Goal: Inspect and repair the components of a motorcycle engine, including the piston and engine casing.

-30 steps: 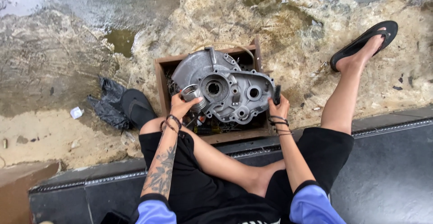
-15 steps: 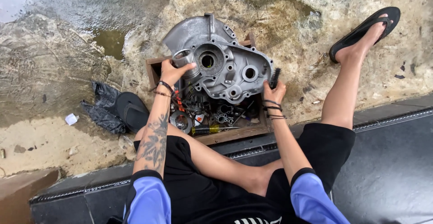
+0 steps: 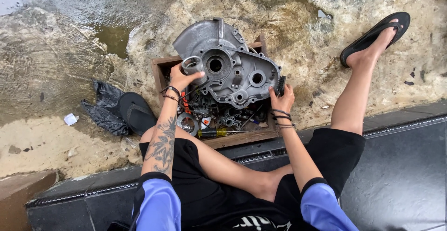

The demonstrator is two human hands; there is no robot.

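A large grey metal engine casing is tilted up over a wooden box full of small parts. My left hand grips the casing's left edge at a round metal collar. My right hand holds the casing's lower right edge beside a small black brush-like part. Under the casing lie bolts, rings and a yellow-handled screwdriver.
A black sandal and a crumpled black plastic bag lie left of the box on wet, rough ground. My right foot in a black sandal rests far right. I sit on a dark ledge. A puddle lies beyond.
Both hands have lifted and tilted the casing up and away from me, uncovering the small parts in the front half of the box.
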